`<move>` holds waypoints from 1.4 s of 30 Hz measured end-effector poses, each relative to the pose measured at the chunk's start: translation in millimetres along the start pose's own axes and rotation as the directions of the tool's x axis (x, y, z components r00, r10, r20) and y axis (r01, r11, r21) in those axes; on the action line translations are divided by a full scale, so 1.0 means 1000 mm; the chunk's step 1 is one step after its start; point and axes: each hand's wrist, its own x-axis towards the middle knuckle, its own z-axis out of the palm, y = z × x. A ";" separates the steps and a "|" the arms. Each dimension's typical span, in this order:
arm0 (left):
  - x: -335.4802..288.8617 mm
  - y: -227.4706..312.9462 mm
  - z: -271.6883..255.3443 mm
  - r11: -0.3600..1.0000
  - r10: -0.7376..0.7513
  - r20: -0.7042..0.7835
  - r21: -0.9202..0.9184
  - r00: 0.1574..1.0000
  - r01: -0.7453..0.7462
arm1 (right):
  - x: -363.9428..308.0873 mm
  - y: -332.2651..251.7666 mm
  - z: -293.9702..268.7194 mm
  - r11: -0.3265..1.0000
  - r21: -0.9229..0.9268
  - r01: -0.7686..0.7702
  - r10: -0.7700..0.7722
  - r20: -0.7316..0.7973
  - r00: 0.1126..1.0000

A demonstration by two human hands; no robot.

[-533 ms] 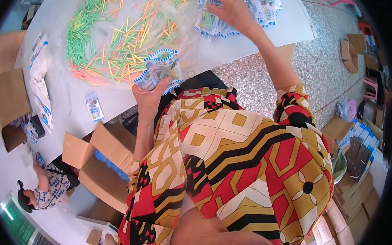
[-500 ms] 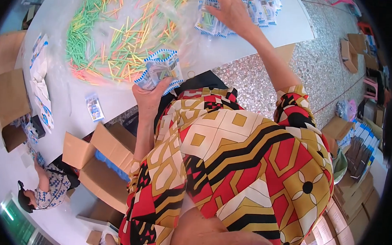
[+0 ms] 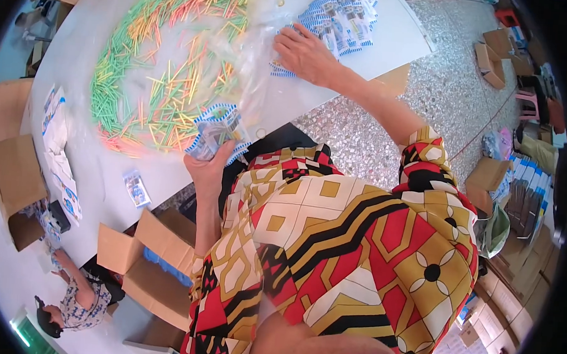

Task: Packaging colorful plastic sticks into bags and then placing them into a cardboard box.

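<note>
My left hand (image 3: pixel 208 170) is closed on a blue-and-white plastic packet (image 3: pixel 220 132), or a few stacked together, at the table's near edge. Green shows through its clear window. My right hand (image 3: pixel 304 57) reaches farther forward and rests, fingers bent, over another blue-and-white packet (image 3: pixel 281 71). Most of that packet is hidden beneath the palm; it seems gripped. Right beside it, a pile of similar packets (image 3: pixel 349 20) overlaps on the far right of the table. Thin green, yellow, orange and pink sticks (image 3: pixel 167 81) lie heaped on clear plastic sheeting left of my hands.
On the white table (image 3: pixel 98 167) lie a single packet (image 3: pixel 136 188) and white printed bags (image 3: pixel 59 146). An open cardboard box (image 3: pixel 154 260) stands below the near edge. Another person (image 3: pixel 75 294) works at the lower left. Boxes (image 3: pixel 491 63) stand on the speckled floor at right.
The whole view has shifted, moving the table's things slightly downward. My right hand has drawn nearer and left relative to the packet pile. My left hand keeps its hold on the packet.
</note>
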 end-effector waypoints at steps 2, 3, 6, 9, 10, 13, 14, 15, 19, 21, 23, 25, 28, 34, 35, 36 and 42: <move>0.000 0.002 0.001 1.000 0.007 0.017 -0.006 1.000 -0.007 | -0.008 0.001 -0.003 1.000 0.019 -0.015 0.015 -0.002 1.000; 0.000 0.003 0.002 1.000 0.006 0.026 -0.008 1.000 -0.006 | -0.011 0.002 -0.005 1.000 0.017 -0.006 0.006 0.008 1.000; 0.003 0.004 0.005 1.000 -0.009 0.059 -0.015 0.998 0.009 | -0.020 0.011 -0.007 1.000 0.009 0.002 -0.002 0.013 1.000; 0.009 0.004 0.011 0.999 0.024 0.080 -0.029 0.996 -0.021 | -0.031 0.026 -0.007 1.000 -0.003 -0.002 0.002 0.017 1.000; 0.011 0.004 0.013 0.999 0.022 0.082 -0.030 0.996 -0.020 | -0.032 0.031 -0.006 1.000 -0.012 -0.007 0.007 0.023 1.000; 0.018 0.009 0.018 0.997 0.034 0.074 -0.072 0.997 -0.028 | -0.027 0.035 -0.006 0.999 0.042 0.022 -0.023 0.025 0.999; 0.021 0.008 0.019 0.997 0.022 0.096 -0.070 0.995 -0.015 | -0.025 0.035 -0.006 0.999 0.038 0.025 -0.026 0.026 0.999; 0.023 0.007 0.020 0.998 0.010 0.119 -0.068 0.993 -0.002 | -0.025 0.034 -0.005 1.000 0.011 0.022 -0.022 0.037 0.999; 0.028 0.013 0.024 0.996 0.001 0.141 -0.089 0.990 0.012 | -0.022 0.021 -0.017 0.999 0.031 0.011 -0.007 -0.097 0.995; 0.030 0.014 0.024 0.996 0.021 0.174 -0.086 0.984 -0.006 | -0.017 0.004 -0.036 0.956 0.293 -0.026 0.065 -0.123 0.990; 0.030 0.016 0.028 0.997 0.022 0.168 -0.077 0.986 -0.009 | -0.010 -0.021 -0.067 0.679 0.715 -0.166 0.207 0.030 0.978; 0.037 0.019 0.034 0.998 -0.017 0.144 -0.053 0.989 0.025 | 0.001 -0.032 -0.080 0.448 0.880 -0.161 0.165 0.096 0.982; 0.040 0.020 0.035 0.998 0.037 0.162 0.048 0.986 -0.046 | 0.009 -0.044 -0.097 0.230 0.953 -0.197 0.109 0.176 0.978; 0.039 0.029 0.038 0.999 0.011 0.209 -0.044 0.978 -0.002 | 0.015 -0.049 -0.094 0.284 0.927 -0.245 0.194 0.194 0.962; 0.039 0.029 0.037 0.999 0.008 0.202 -0.043 0.979 0.000 | 0.015 -0.049 -0.090 0.281 0.928 -0.245 0.188 0.197 0.962; 0.039 0.029 0.036 0.998 0.016 0.201 -0.064 0.979 -0.003 | 0.015 -0.048 -0.086 0.255 0.928 -0.272 0.207 0.223 0.953; 0.037 0.021 0.023 0.990 -0.002 0.137 -0.140 0.991 0.021 | 0.014 -0.033 -0.094 0.352 0.903 -0.249 0.359 0.115 0.926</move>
